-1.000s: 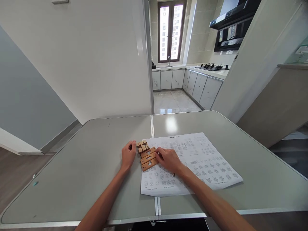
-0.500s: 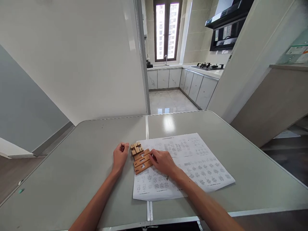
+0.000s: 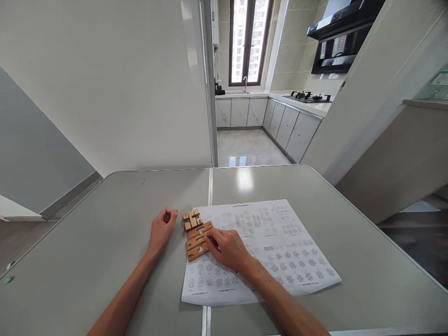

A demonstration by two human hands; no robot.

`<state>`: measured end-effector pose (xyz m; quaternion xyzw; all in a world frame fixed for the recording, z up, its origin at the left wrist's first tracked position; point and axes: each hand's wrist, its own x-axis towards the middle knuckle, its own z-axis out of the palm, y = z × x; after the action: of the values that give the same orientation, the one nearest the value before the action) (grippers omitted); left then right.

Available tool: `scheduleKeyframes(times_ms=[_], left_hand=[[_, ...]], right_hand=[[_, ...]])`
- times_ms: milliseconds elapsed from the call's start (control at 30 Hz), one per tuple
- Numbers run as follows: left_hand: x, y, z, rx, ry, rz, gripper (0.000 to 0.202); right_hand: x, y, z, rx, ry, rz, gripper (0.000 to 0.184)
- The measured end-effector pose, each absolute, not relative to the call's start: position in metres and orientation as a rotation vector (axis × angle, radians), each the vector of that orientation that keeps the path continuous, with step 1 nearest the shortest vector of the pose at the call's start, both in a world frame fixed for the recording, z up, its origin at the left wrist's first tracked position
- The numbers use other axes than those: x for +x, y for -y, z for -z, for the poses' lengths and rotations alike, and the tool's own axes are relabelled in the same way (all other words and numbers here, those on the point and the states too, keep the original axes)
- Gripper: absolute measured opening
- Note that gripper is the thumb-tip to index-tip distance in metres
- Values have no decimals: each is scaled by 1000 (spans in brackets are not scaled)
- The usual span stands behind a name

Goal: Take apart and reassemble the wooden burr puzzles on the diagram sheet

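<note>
Had the fingers (image 3: 212, 238) of the right hand (image 3: 228, 250) drawn close together and bent, tips down on the right ends of the wooden bars (image 3: 194, 243). Could not tell whether they were clamped on a bar or merely pressing on it, with the thumb hidden under the hand. Held the wrist low over the paper sheet (image 3: 280, 242).

Had the fingers (image 3: 165, 215) of the left hand (image 3: 161, 229) curled in towards the palm as a loose fist, thumb tip near the forefinger, nothing seen inside. Rested that hand on the bare table (image 3: 105, 233), just beside the wood but apart from it.

Found three bars in all, flat and slotted, lying side by side and touching, slanted a little, with dark digits at their left ends too small to read surely. Saw a small block cluster (image 3: 191, 218) of crossed wooden pieces just beyond the farthest bar, touching it or nearly so.

Found all the wood at the sheet's far left corner, partly on the paper and partly on the table, close to the seam (image 3: 210, 186) running from the table's far edge to its near edge. Found the sheet itself, printed with rows of small diagrams, spread mostly over the right half of the table, its left part crossing the seam, nearer the near edge than the far one.
</note>
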<state>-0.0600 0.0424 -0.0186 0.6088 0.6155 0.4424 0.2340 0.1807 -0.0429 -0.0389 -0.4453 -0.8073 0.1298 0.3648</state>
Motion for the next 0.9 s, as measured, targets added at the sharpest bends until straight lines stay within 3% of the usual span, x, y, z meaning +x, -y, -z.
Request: scheduleKeyframes(times_ms=[533,900], left_hand=[[-78,-54,19,1582,-1659,-1159,42],[-75,-50,19,1640,-1625,-1178,42]], right_hand=[[183,26,46,-1222,1521,-870,27],[184,21,43,-1199,1428,-933,31]])
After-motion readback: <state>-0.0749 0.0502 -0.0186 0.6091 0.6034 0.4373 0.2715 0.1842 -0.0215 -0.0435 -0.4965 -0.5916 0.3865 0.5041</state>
